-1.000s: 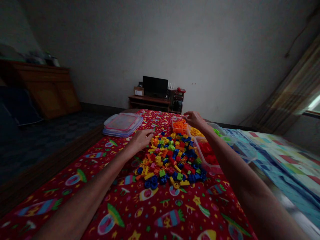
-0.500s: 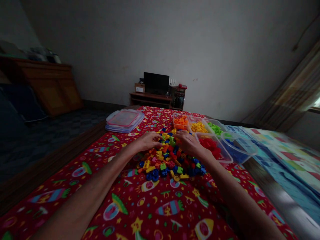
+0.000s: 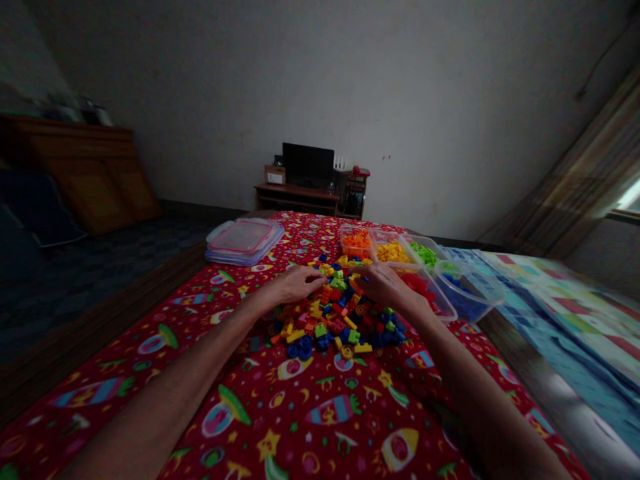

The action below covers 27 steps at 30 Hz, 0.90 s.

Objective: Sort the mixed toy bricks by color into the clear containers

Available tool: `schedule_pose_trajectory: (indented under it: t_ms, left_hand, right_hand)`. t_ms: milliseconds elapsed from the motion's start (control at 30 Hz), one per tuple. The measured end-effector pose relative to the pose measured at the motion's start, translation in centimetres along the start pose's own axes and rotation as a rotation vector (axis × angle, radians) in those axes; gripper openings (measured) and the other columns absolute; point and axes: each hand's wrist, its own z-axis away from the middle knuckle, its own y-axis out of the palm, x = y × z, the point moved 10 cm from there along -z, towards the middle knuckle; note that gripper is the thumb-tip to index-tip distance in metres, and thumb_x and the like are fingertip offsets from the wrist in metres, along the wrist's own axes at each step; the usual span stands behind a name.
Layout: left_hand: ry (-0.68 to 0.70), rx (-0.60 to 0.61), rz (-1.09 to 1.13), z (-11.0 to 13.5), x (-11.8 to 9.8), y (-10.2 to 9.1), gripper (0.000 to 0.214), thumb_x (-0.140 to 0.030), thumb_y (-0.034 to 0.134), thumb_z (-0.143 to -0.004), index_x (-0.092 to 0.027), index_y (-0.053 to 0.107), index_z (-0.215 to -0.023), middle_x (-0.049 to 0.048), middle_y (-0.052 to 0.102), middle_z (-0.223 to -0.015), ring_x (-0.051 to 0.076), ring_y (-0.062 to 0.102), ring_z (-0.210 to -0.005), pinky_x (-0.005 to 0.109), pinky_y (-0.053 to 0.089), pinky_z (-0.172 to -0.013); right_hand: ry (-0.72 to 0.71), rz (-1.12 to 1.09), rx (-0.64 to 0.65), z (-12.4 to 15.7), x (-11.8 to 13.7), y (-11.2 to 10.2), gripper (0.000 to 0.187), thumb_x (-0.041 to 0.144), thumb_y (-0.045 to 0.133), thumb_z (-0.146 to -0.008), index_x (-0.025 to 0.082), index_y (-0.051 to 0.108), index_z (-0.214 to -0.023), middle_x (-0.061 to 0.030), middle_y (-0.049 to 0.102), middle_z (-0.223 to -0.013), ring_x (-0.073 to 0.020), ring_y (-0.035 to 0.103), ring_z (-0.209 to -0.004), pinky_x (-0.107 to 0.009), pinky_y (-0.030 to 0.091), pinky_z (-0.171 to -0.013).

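Note:
A mixed pile of plastic building bricks in red, yellow, orange, green and blue lies on a red patterned cloth. My left hand rests at the pile's far left side, its thumb and fingers a little apart and no brick visible between them. Over the far right of the pile, my right hand bends its fingers inward among the bricks. Its fingertips are close together, and what they hold, if anything, is too small to make out.
Beyond and beside my right hand stand clear tubs of sorted bricks: orange, yellow, green, red and blue. Stacked lids lie at the far left. A bed adjoins on the right.
My left thumb and fingers have drawn closer together. My right hand has shifted slightly, still over the far right of the pile. The whole view has moved a little.

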Motion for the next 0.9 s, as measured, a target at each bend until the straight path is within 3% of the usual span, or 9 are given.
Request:
schedule_pose_trajectory:
  t_ms: [100, 200, 300, 367, 467, 567, 733, 900]
  left_hand:
    - [-0.008, -0.063, -0.113, -0.2, 0.2, -0.1, 0.03, -0.035, 0.05, -0.082, -0.019, 0.072, -0.069, 0.0056, 0.067, -0.075, 0.019, 0.06, -0.071, 0.027, 0.046, -0.067]
    - [0.016, -0.139, -0.122, -0.3, 0.0, -0.1, 0.027, -0.03, 0.049, -0.083, -0.018, 0.073, -0.082, 0.0091, 0.069, -0.09, 0.022, 0.062, -0.083, 0.032, 0.048, -0.078]
    - [0.094, -0.153, -0.034, -0.3, -1.1, 0.7, 0.029, -0.024, 0.049, -0.082, -0.021, 0.07, -0.103, 0.0074, 0.068, -0.112, 0.023, 0.059, -0.107, 0.036, 0.043, -0.098]
    - [0.114, -0.116, 0.004, -0.4, -1.6, 1.7, 0.032, -0.024, 0.047, -0.084, -0.022, 0.068, -0.108, 0.0065, 0.067, -0.117, 0.022, 0.057, -0.113, 0.036, 0.04, -0.102]
    - [0.094, -0.079, 0.021, -0.5, -1.8, 2.8, 0.032, -0.026, 0.045, -0.086, -0.02, 0.069, -0.106, 0.0089, 0.068, -0.114, 0.023, 0.06, -0.109, 0.036, 0.043, -0.098]
    - [0.068, -0.078, 0.001, -0.6, -1.9, 2.7, 0.026, -0.031, 0.052, -0.084, -0.018, 0.072, -0.094, 0.0093, 0.07, -0.101, 0.024, 0.063, -0.098, 0.035, 0.047, -0.091]
    - [-0.032, -0.098, -0.005, -0.3, -1.4, 1.7, 0.012, -0.027, 0.063, -0.073, -0.02, 0.071, -0.079, 0.0045, 0.071, -0.084, 0.022, 0.064, -0.08, 0.031, 0.049, -0.078]
    - [-0.132, -0.15, 0.144, -0.4, 0.5, 0.3, 0.028, -0.025, 0.064, -0.067, -0.019, 0.069, -0.094, 0.0026, 0.072, -0.079, 0.021, 0.066, -0.074, 0.029, 0.05, -0.068]
  right_hand:
    - [-0.046, 0.001, -0.025, -0.7, 1.5, 1.7, 0.024, 0.014, 0.046, -0.088, 0.015, 0.069, -0.096, -0.0107, 0.069, -0.088, -0.0162, 0.061, -0.075, -0.024, 0.039, -0.065]
    - [-0.082, -0.014, 0.019, -1.0, 2.4, 4.2, 0.031, 0.005, 0.044, -0.085, 0.013, 0.067, -0.105, -0.012, 0.069, -0.091, -0.0172, 0.062, -0.081, -0.025, 0.042, -0.071]
    - [-0.12, -0.087, -0.072, -0.6, 2.3, 4.1, 0.036, 0.006, 0.048, -0.084, 0.012, 0.061, -0.117, -0.0133, 0.068, -0.102, -0.0181, 0.061, -0.093, -0.026, 0.042, -0.082]
    - [-0.143, -0.138, -0.143, -0.3, 1.7, 3.3, 0.032, 0.011, 0.053, -0.084, 0.012, 0.062, -0.115, -0.0136, 0.068, -0.103, -0.0193, 0.06, -0.097, -0.028, 0.042, -0.084]
    - [-0.09, -0.14, -0.255, -0.1, 0.2, 1.8, 0.026, 0.017, 0.053, -0.086, 0.012, 0.064, -0.109, -0.0137, 0.068, -0.098, -0.0204, 0.06, -0.093, -0.03, 0.043, -0.082]
    - [-0.023, -0.086, -0.322, -0.7, -1.0, 1.0, 0.027, 0.011, 0.046, -0.087, 0.013, 0.065, -0.106, -0.0117, 0.068, -0.091, -0.019, 0.061, -0.086, -0.029, 0.044, -0.08]
    - [-0.071, -0.06, -0.215, -2.8, -0.3, 2.6, 0.034, 0.004, 0.044, -0.083, 0.015, 0.064, -0.108, -0.0114, 0.068, -0.098, -0.0187, 0.061, -0.092, -0.029, 0.045, -0.083]
    - [-0.076, -0.077, -0.104, -3.9, 0.9, 3.8, 0.027, 0.007, 0.052, -0.083, 0.013, 0.066, -0.105, -0.014, 0.069, -0.099, -0.0194, 0.062, -0.093, -0.028, 0.045, -0.084]
